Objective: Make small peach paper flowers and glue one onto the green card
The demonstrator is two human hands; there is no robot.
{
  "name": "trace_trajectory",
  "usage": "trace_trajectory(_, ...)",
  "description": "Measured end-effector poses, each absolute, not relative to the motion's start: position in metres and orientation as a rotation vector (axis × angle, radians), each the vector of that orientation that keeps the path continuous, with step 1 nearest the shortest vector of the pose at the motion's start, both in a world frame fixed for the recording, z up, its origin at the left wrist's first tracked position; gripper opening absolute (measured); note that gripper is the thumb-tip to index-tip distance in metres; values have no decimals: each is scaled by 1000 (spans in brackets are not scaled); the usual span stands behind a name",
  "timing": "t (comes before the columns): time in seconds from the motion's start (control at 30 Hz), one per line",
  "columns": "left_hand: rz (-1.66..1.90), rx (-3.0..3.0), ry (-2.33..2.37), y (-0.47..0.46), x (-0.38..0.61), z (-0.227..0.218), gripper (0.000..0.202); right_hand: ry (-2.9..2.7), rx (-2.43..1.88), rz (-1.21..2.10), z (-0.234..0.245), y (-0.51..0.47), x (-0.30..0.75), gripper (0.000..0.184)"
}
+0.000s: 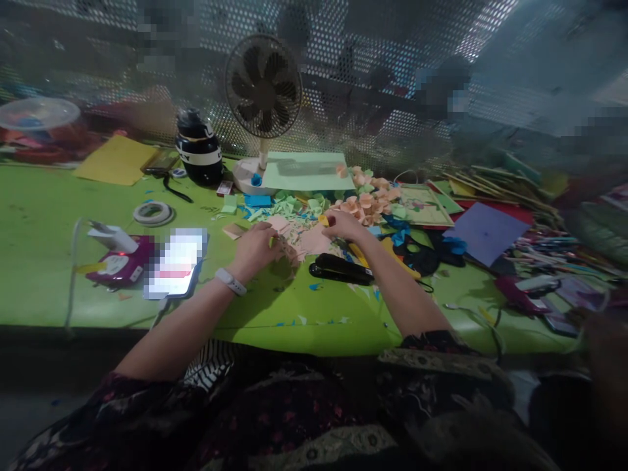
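Observation:
My left hand [256, 252], with a white band at the wrist, rests on the green table beside the paper scraps [294, 250]. Its fingers are bent, with the thumb apart from them, and nothing shows in its grasp. At the fingertips of my right hand [343, 226] is a small yellow paper piece [324, 221], pinched above pink paper [314, 239]. A black stapler [340, 269] lies below that hand. Behind both hands are piles of folded green paper pieces [289, 204] and folded peach paper pieces [366, 208].
A lit phone [177, 265], a purple device [122, 261] and a tape roll [154, 213] lie on the left. At the back stand a dark bottle [199, 150] and a fan [263, 88]. Purple paper [485, 232] and piled sticks [554, 252] lie on the right.

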State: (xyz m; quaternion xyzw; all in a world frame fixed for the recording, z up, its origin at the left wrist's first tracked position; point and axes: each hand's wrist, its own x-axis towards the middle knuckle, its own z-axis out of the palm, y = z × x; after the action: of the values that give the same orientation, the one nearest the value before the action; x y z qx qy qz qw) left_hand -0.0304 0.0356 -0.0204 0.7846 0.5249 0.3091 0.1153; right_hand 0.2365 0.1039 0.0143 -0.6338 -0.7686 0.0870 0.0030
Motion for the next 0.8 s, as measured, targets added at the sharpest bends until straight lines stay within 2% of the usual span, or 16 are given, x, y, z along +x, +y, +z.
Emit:
trace_trajectory(0.33, 891, 2327, 1493, 34, -29, -20, 19, -2352, -1991, 426, 14, 98, 228, 57)
trace_trajectory(0.5, 876, 2301, 1472, 34, -29, -20, 19, -2337, -1964, 520, 13, 99, 225, 63)
trace_trajectory(0.6, 897, 2305, 1435, 34, -29, -21, 20, -2319, -1965, 514, 13, 99, 223, 55)
trace_trajectory(0.8, 907, 2288, 1439, 33, -28, -19, 18, -2330, -1916, 355, 28, 96, 226, 24)
